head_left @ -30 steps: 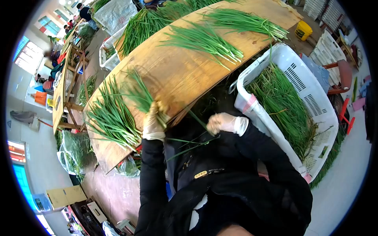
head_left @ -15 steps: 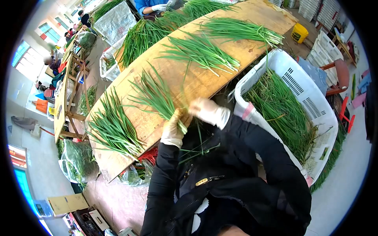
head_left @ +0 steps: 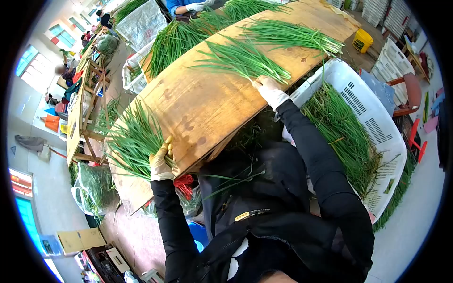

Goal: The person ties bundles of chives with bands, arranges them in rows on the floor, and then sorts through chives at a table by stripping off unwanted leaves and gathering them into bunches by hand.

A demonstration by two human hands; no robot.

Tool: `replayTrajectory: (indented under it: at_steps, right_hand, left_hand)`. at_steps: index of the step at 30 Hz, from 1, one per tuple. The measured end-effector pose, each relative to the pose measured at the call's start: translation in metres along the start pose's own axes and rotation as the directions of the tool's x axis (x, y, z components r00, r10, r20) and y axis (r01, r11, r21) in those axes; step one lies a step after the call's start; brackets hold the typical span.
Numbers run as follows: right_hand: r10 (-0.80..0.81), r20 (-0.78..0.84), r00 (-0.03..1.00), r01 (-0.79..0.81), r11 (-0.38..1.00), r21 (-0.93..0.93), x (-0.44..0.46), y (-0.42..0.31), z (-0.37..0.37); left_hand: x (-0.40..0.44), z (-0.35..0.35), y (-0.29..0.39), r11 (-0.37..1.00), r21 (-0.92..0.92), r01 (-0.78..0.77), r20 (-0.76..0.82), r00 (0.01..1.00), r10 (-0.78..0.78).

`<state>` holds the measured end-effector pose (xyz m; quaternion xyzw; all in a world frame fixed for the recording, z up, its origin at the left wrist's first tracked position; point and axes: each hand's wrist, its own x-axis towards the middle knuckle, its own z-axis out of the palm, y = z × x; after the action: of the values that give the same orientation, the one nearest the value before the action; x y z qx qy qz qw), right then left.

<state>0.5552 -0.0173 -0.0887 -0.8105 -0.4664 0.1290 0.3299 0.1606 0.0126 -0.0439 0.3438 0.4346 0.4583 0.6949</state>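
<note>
My left hand, in a pale glove, is closed round the white stem ends of a bunch of garlic chives at the left end of the wooden table. The leaves there point up and away, overlapping the pile beneath. My right hand, gloved too, reaches out to a second bunch of chives. Its fingertips pinch a pale stem at the near end of that bunch. Farther right lies another bunch of chives, not touched by either hand.
A white plastic basket holding loose chives stands at my right. Across the table are a co-worker's gloved hand and a heap of chives. A yellow bucket is beyond the table's right edge. Red ties hang below the near edge.
My left hand has carried its bunch leftward onto the left pile. The right hand has left that bunch and moved out to the stems of the second one.
</note>
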Motion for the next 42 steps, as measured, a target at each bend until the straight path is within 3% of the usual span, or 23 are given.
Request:
replayTrajectory:
  at_steps: [1,3,4,6,7,9,11,13,15,17,19,24,26,27,28,29,30,32,34,37,39,41,42]
  right_hand:
    - [-0.008,0.005,1.000,0.008,1.000,0.001,-0.008,-0.010,-0.004]
    - [-0.065,0.267,0.962,-0.158,0.662,0.733,-0.039,-0.035,-0.010]
    - [-0.066,0.265,0.962,-0.188,0.542,0.819,-0.056,-0.047,-0.010]
    - [-0.124,0.235,0.964,-0.187,0.312,0.931,-0.082,-0.052,0.002]
    - [-0.105,0.193,0.976,-0.158,0.274,0.949,-0.096,-0.060,0.002]
    - [-0.076,0.136,0.988,-0.105,0.324,0.940,-0.118,-0.066,0.006]
    - [-0.041,0.054,0.998,-0.034,0.378,0.925,-0.136,-0.070,0.011]
    - [-0.054,0.010,0.999,0.006,0.303,0.953,-0.150,-0.074,0.017]
    - [-0.081,0.058,0.995,-0.029,0.329,0.944,-0.164,-0.080,0.013]
    - [-0.102,0.095,0.990,-0.053,0.356,0.933,-0.173,-0.085,0.007]
    - [-0.108,0.207,0.972,-0.150,0.391,0.908,-0.178,-0.084,0.000]
    - [-0.095,0.269,0.958,-0.237,0.257,0.937,-0.177,-0.061,-0.031]
    - [-0.088,0.203,0.975,-0.176,0.246,0.953,-0.167,-0.041,-0.044]
    - [-0.070,0.156,0.985,-0.136,0.235,0.962,-0.163,-0.035,-0.049]
    - [-0.052,0.145,0.988,-0.124,0.292,0.948,-0.161,-0.033,-0.053]
    - [-0.045,0.130,0.990,-0.112,0.294,0.949,-0.161,-0.032,-0.054]
    - [-0.054,0.136,0.989,-0.114,0.302,0.946,-0.163,-0.033,-0.049]
    - [-0.097,0.170,0.981,-0.134,0.300,0.945,-0.167,-0.033,-0.035]
    - [-0.095,0.120,0.988,-0.058,0.492,0.869,-0.177,-0.039,-0.017]
    - [-0.210,-0.058,0.976,0.193,0.711,0.676,-0.195,-0.052,0.000]
    - [-0.272,-0.045,0.961,0.210,0.615,0.760,-0.199,-0.052,0.011]
    - [-0.212,0.230,0.950,-0.018,0.696,0.718,-0.189,-0.046,-0.008]
    - [-0.140,0.133,0.981,-0.005,0.668,0.744,-0.175,-0.030,-0.005]
  left_hand:
    - [0.007,-0.016,-0.006,0.997,-0.069,0.024,0.022,1.000,-0.023]
    - [0.002,-0.023,-0.013,0.984,-0.162,0.073,0.021,0.997,-0.070]
    - [0.003,-0.031,-0.018,0.986,-0.163,0.042,0.011,0.999,-0.041]
    - [0.000,-0.036,-0.021,0.951,0.165,-0.260,-0.003,0.964,0.264]
    - [-0.002,-0.030,-0.022,0.813,0.342,-0.471,0.049,0.873,0.485]
    - [-0.021,-0.008,-0.024,0.498,0.648,-0.576,-0.104,0.581,0.807]
    - [-0.049,0.035,-0.009,0.370,0.502,-0.782,0.036,0.446,0.894]
    - [-0.049,0.046,-0.009,0.265,0.500,-0.825,0.395,0.489,0.777]
    - [-0.072,0.097,-0.017,0.896,0.164,-0.413,0.265,0.893,0.363]
    - [-0.059,0.114,-0.036,0.967,0.124,-0.223,0.492,0.860,0.136]
    - [-0.049,0.122,-0.048,0.963,0.258,-0.075,0.496,0.866,-0.065]
    - [-0.029,0.107,-0.065,0.995,0.096,-0.002,0.630,0.774,-0.059]
    - [-0.014,0.079,-0.090,0.972,0.150,-0.183,0.746,0.665,0.010]
    - [-0.021,0.070,-0.101,0.906,0.240,-0.350,0.791,0.612,0.027]
    - [-0.041,0.073,-0.097,0.508,0.504,-0.698,0.855,0.486,-0.181]
    - [-0.067,0.081,-0.085,-0.057,0.466,-0.883,0.795,0.446,-0.411]
    - [-0.089,0.090,-0.075,-0.181,0.568,-0.803,0.602,0.555,-0.575]
    - [-0.077,0.085,-0.088,0.391,0.685,-0.615,0.728,0.556,-0.400]
    - [-0.071,0.100,-0.082,0.901,0.435,0.002,0.660,0.679,-0.320]
    - [-0.057,0.119,-0.080,0.946,0.007,0.325,0.598,0.757,-0.264]
    - [-0.045,0.115,-0.093,0.983,0.120,0.140,0.580,0.793,-0.184]
    - [-0.045,0.114,-0.092,0.975,0.075,0.209,0.562,0.799,-0.215]
    - [-0.045,0.110,-0.089,0.972,0.053,0.231,0.586,0.781,-0.217]
